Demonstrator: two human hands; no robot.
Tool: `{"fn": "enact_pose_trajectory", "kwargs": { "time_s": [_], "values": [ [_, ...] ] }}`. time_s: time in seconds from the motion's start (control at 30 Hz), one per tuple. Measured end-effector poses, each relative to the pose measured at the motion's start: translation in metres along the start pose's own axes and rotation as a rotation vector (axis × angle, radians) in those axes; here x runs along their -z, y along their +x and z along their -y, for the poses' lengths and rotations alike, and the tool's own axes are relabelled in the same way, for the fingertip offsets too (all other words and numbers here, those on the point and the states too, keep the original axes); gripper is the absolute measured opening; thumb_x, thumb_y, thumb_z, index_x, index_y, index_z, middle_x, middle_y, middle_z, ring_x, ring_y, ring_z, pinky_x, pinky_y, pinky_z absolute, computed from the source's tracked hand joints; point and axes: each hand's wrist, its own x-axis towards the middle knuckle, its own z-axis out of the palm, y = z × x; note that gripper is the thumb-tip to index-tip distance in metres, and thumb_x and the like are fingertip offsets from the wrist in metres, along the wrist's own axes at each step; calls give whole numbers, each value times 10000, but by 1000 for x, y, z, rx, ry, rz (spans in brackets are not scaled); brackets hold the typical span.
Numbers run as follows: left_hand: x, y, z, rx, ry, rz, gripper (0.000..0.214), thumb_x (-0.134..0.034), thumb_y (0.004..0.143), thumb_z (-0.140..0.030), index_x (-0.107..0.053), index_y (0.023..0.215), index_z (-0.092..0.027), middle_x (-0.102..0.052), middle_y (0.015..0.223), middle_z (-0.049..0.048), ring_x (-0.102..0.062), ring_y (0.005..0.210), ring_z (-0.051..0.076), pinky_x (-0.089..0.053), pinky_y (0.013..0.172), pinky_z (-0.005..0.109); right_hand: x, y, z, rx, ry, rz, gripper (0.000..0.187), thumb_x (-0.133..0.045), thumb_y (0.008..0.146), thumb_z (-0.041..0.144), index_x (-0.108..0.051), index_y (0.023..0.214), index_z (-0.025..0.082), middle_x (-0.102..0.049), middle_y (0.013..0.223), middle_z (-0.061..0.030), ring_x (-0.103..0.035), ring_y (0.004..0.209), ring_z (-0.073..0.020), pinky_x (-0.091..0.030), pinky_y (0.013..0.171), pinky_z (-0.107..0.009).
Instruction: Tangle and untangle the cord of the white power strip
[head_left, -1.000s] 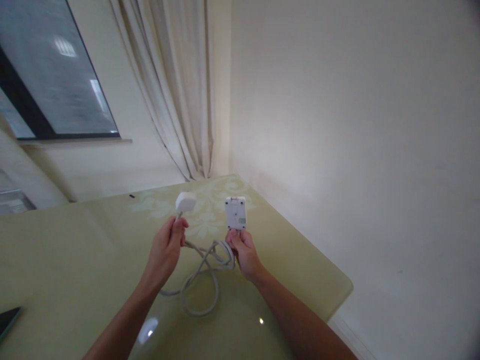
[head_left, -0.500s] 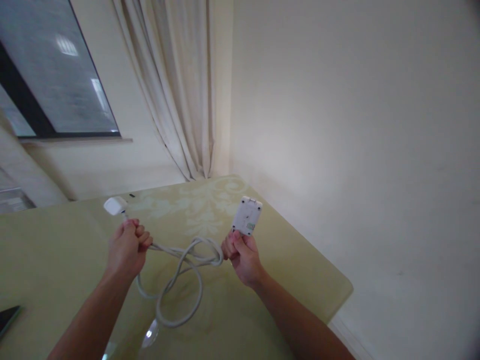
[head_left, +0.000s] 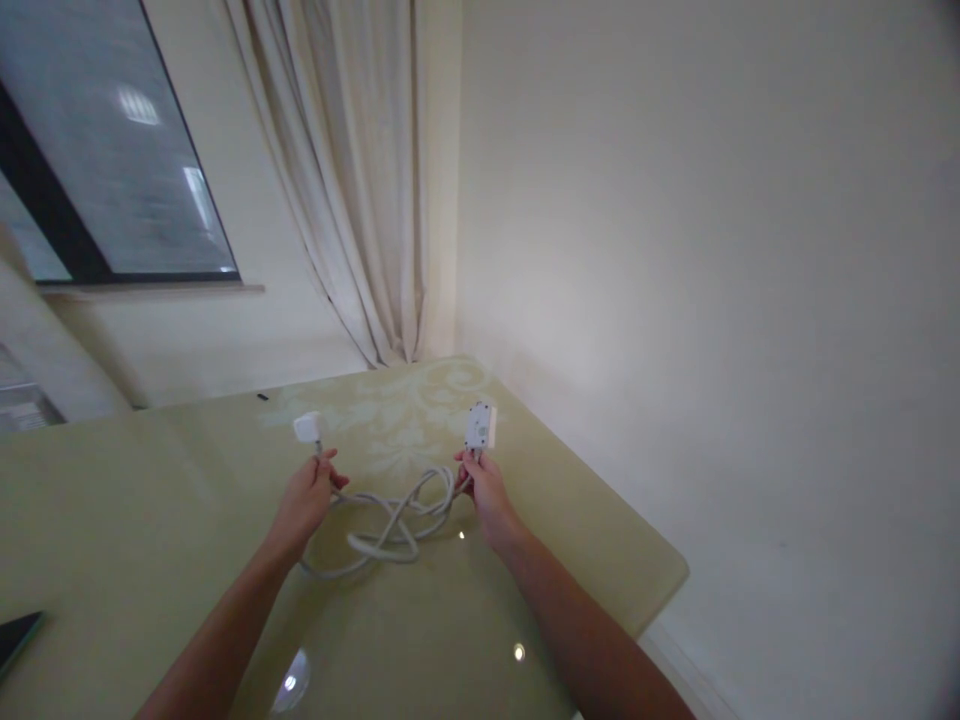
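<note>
A white extension cord is stretched between my two hands. At its left end, a chunky white plug (head_left: 307, 427) points up out of my left hand (head_left: 307, 495), whose fingers are closed on the cord just below it. On the other side, my right hand (head_left: 486, 490) pinches the cord at the base of a small white rectangular socket block (head_left: 480, 427), its flat screwed face towards me. Between the hands the grey-white cord (head_left: 384, 553) lies in loose, crossing loops low over the tabletop. Parts of the cord are hidden inside my fingers.
The pale green, glossy table (head_left: 150, 510) has a floral pattern and a rounded right corner. A small black object (head_left: 262, 397) lies near its far edge, and a dark flat device (head_left: 16, 635) at the left. Beyond are a curtain (head_left: 367, 180), a window and a white wall.
Both hands have moved farther forward, the left one also rightward, so they are closer together. The plug and block moved along, the block turned a little, and the loops sank and flattened.
</note>
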Motion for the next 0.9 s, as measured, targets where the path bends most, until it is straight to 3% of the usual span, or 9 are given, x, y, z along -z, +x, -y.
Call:
{"fn": "enact_pose_trajectory", "kwargs": {
  "time_s": [0.07, 0.23, 0.4, 0.5, 0.57, 0.63, 0.73, 0.8, 0.9],
  "values": [
    [4, 3, 4, 33, -1, 0, 471, -647, 719, -627, -680, 871, -183, -690, 717, 57, -673, 686, 226, -567, 675, 378, 5, 7, -5, -26, -115, -23, 420, -589, 883, 612, -623, 888, 194, -529, 707, 27, -511, 591, -120, -426, 568, -244],
    [27, -4, 3, 39, 5, 76, 612, -777, 575, -674, -767, 947, -188, -799, 955, 134, -747, 907, 293, -611, 803, 424, 18, 17, -6, -65, -403, 2, 295, -631, 906, 450, -630, 749, 200, -533, 575, 30, -501, 525, -133, -383, 530, -244],
    [52, -23, 25, -76, 115, 163, 686, -750, 637, -769, -797, 1058, -230, -796, 1188, 144, -703, 1187, 368, -517, 1087, 536, 28, 13, 6, 8, -692, -67, 353, -713, 886, 420, -587, 641, 200, -671, 731, -98, -652, 806, -243, -456, 738, -339],
    [74, -34, 55, -218, 221, 134, 671, -691, 715, -754, -781, 1128, -234, -760, 1296, 131, -636, 1306, 385, -400, 1199, 568, 31, 5, 16, 69, -847, -120, 225, -687, 919, 400, -681, 862, 182, -715, 967, -173, -674, 942, -305, -458, 832, -400],
    [95, -42, 77, -267, 262, 162, 592, -669, 786, -664, -752, 1216, -266, -739, 1345, 114, -636, 1309, 384, -393, 1204, 574, 31, -2, 21, 171, -940, -105, 268, -637, 961, 411, -681, 1103, 188, -696, 1135, -177, -675, 984, -293, -466, 867, -397],
    [118, -53, 95, -276, 322, 190, 528, -695, 787, -540, -727, 1269, -328, -755, 1322, 84, -661, 1270, 394, -424, 1180, 586, 30, -9, 25, 295, -972, 18, 384, -597, 990, 481, -653, 1246, 200, -665, 1235, -171, -664, 1057, -287, -472, 930, -397],
    [144, -77, 107, -300, 400, 206, 649, -682, 781, -384, -626, 1427, -372, -730, 1372, 61, -658, 1282, 376, -456, 1160, 568, 29, -18, 23, 415, -935, 330, 575, -634, 929, 648, -673, 1312, 222, -647, 1285, -167, -590, 1232, -337, -433, 1063, -447],
    [148, -95, 103, -344, 412, 249, 644, -621, 817, -318, -608, 1455, -402, -688, 1440, 28, -637, 1326, 335, -463, 1167, 514, 28, -22, 19, 436, -928, 480, 711, -701, 831, 730, -669, 1355, 251, -622, 1341, -167, -544, 1298, -376, -417, 1103, -488],
    [133, -120, 82, -489, 445, 333, 592, -570, 819, -254, -691, 1357, -470, -672, 1456, -34, -632, 1342, 296, -486, 1160, 446, 24, -18, 9, 439, -976, 549, 766, -717, 827, 707, -620, 1428, 242, -523, 1490, -190, -482, 1391, -409, -395, 1148, -521]
  ]
}}
